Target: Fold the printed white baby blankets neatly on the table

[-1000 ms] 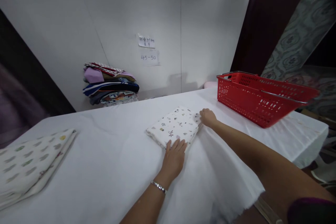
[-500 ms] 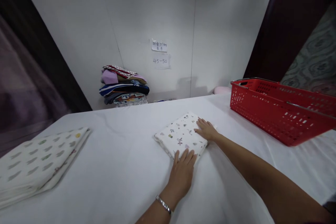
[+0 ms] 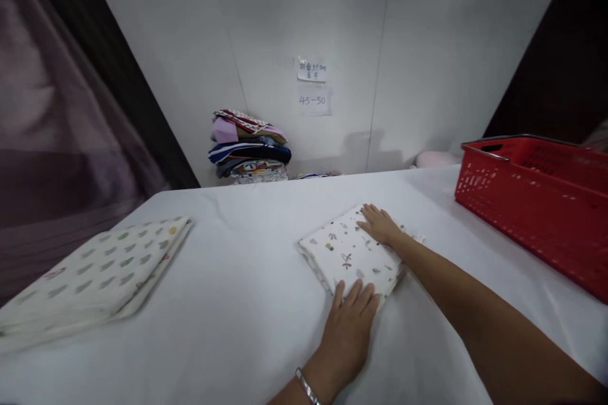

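Note:
A folded white cloth with small printed plants and shapes lies flat on the white-covered table. My left hand, with a silver bracelet at the wrist, rests its spread fingertips on the cloth's near edge. Across the far right part of the cloth, my right hand lies flat with fingers apart. Neither hand grips anything. Another folded white cloth, printed with rows of grey-green shapes, lies at the left of the table.
On the right of the table stands a red perforated basket with metal handles. Beyond the far edge, a stack of folded fabrics is against the grey wall. Paper notes are stuck on that wall. A purplish curtain hangs at left.
The view has turned left, so everything appears shifted to the right. Both hands stay on the folded cloth; my right hand lies slightly nearer its far corner.

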`<action>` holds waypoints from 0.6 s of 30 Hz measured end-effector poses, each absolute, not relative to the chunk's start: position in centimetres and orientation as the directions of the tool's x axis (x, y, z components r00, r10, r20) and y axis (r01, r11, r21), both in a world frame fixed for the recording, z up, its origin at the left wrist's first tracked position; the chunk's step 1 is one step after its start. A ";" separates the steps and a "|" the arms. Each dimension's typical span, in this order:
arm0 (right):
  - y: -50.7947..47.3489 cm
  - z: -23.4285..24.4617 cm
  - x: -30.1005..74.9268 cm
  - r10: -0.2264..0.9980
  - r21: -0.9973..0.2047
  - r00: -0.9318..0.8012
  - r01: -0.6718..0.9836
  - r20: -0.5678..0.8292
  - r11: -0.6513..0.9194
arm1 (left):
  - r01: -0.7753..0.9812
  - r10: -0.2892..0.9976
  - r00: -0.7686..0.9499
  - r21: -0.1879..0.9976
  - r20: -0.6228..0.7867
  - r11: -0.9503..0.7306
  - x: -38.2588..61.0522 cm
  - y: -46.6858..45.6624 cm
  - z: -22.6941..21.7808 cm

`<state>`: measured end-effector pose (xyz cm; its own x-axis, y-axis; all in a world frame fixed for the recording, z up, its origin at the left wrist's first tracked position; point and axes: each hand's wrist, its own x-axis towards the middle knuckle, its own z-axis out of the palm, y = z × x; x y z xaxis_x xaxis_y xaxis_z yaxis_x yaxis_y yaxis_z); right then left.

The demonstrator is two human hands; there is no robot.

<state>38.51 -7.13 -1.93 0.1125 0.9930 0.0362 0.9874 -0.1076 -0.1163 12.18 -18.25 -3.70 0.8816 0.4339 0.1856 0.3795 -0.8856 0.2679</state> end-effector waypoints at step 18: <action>-7.2 -3.5 39.3 0.992 -0.054 0.094 0.994 0.085 -0.090 | 0.647 0.701 0.651 0.272 0.291 -0.713 14.1 -13.1 1.7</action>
